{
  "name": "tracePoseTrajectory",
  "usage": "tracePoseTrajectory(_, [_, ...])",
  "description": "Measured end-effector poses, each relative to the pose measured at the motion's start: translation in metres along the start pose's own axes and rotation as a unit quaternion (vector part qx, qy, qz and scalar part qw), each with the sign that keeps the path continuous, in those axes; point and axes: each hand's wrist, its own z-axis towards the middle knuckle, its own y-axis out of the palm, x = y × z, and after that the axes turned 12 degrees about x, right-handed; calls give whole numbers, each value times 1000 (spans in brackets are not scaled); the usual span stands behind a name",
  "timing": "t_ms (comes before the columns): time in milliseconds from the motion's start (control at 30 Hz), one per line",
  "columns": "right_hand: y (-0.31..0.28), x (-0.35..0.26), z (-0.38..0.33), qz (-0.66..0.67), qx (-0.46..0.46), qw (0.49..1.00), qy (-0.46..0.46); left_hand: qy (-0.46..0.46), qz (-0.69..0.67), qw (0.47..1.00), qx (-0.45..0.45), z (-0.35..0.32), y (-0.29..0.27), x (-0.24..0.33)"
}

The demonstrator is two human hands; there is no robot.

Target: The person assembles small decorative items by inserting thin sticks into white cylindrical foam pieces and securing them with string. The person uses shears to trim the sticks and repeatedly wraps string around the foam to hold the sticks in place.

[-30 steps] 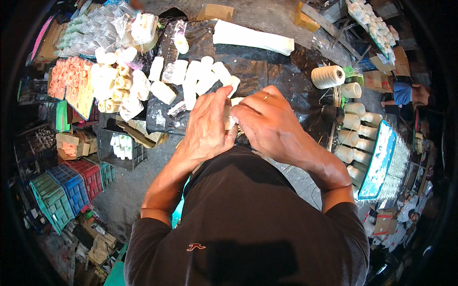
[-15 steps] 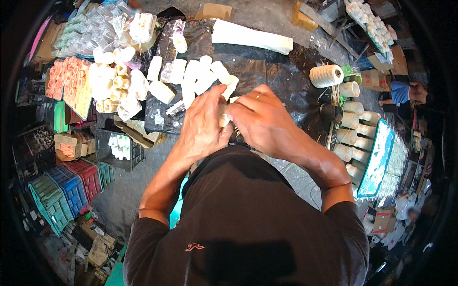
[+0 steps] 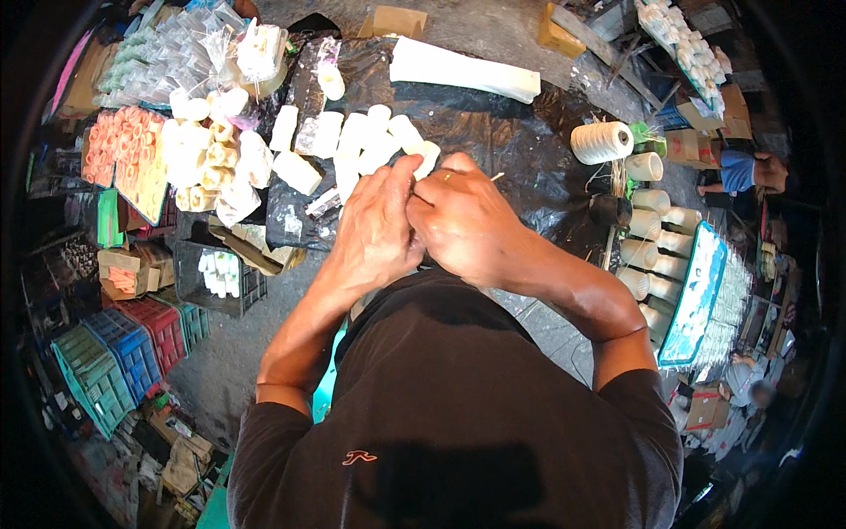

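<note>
White cylindrical pieces lie in a loose row on the black plastic sheet in front of you, just beyond your knuckles. Your left hand and right hand are pressed together at the near edge of that sheet, fingers curled inward and touching each other. Both hands are closed narrow around something between them; what it is cannot be told, as the fingers hide it. One white piece shows just above your right fingertips, touching or nearly touching them. A ring sits on one right-hand finger.

Beyond the row, a long white block lies across the far part of the sheet. Left of the sheet: a heap of cream-coloured rolls, a tray of orange rolls, and clear plastic bags at the far left corner. A small dark crate holding white pieces stands below the heap.

To your right: a large spool of pale string, then a line of cream cones running toward you beside a blue-edged tray. Red, blue and green crates stand at your lower left. Another person in a blue top is at the far right.
</note>
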Motion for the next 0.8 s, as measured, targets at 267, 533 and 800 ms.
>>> tracePoseTrajectory(267, [-20, 22, 5, -176, 348, 919, 55, -582, -568, 535, 229, -3, 10, -95])
tracePoseTrajectory(533, [31, 2, 26, 83, 282, 953, 69, -486, -774, 378, 148, -8, 36, -112])
tracePoseTrajectory(800, [91, 43, 32, 12, 139, 984, 112, -548, -640, 481, 242, 2, 70, -93])
